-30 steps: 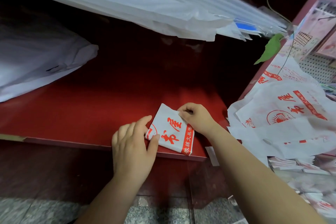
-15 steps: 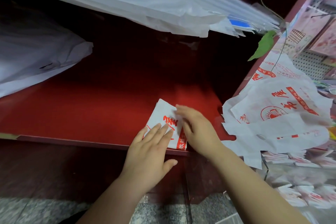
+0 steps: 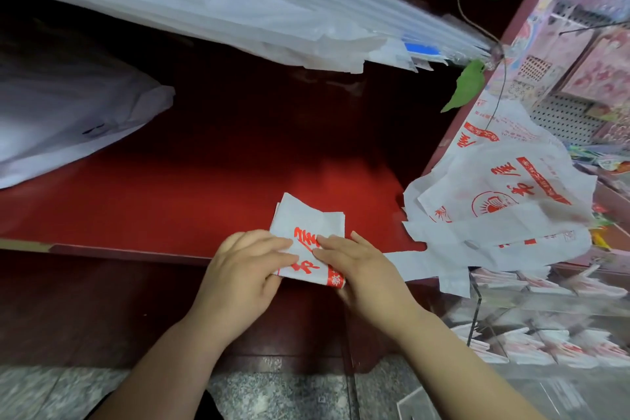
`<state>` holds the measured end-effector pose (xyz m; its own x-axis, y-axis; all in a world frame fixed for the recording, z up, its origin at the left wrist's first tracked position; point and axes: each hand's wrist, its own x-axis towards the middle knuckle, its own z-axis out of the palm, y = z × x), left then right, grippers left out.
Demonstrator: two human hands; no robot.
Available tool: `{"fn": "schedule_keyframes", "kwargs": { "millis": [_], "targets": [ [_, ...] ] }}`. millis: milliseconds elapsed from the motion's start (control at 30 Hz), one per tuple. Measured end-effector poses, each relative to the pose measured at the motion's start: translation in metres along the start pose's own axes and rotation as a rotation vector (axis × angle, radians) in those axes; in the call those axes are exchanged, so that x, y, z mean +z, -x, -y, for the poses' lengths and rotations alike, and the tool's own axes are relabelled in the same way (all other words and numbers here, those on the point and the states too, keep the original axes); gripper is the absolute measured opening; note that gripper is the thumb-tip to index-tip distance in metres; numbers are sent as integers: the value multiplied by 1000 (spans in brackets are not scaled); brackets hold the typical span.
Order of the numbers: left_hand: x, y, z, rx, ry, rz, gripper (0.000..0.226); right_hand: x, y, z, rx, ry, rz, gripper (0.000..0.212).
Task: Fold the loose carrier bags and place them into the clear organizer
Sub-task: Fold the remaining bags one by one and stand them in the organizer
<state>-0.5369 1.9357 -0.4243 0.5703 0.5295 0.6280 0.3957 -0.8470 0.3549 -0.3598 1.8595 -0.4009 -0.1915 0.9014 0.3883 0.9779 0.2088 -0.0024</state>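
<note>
Nearest, down to the right of the right hand (image 3: 361, 269), stands the clear organizer (image 3: 477, 314), and behind its walls lie rows of folded white-and-red bags. A good part of the job therefore looks finished, though how full the organizer is cannot be told from here.

Both hands work on one folded carrier bag (image 3: 306, 225) at the near edge of the red tabletop (image 3: 170, 208). The left hand (image 3: 245, 269) has its fingers curled over the bag's left edge and seems to pinch it. The right hand lies flat across the right half, its straight fingers pressing the fold down. The bag is already a small, thick rectangle, and its far corner pokes out just beyond the fingertips. I judge this fold to be nearly complete; what remains for it is a last crease and the short carry to the organizer.

Right of the right hand and a little farther off, a pile of loose carrier bags (image 3: 504, 215) lies unfolded, one strip trailing towards the wrist. Those are the work still left, several bags at least.

Farther back, beyond both hands, hangs a stack of white plastic sheets (image 3: 238, 0).
</note>
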Motion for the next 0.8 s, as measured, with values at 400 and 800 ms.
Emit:
{"fn": "schedule_keyframes", "kwargs": {
  "millis": [400,800],
  "targets": [
    [-6,2,4,-223,158,-92,37,-5,13,14,441,-723,-16,23],
    [7,-13,-11,-395,-52,-261,33,-7,-20,25,837,-712,-316,15]
  ]
}}
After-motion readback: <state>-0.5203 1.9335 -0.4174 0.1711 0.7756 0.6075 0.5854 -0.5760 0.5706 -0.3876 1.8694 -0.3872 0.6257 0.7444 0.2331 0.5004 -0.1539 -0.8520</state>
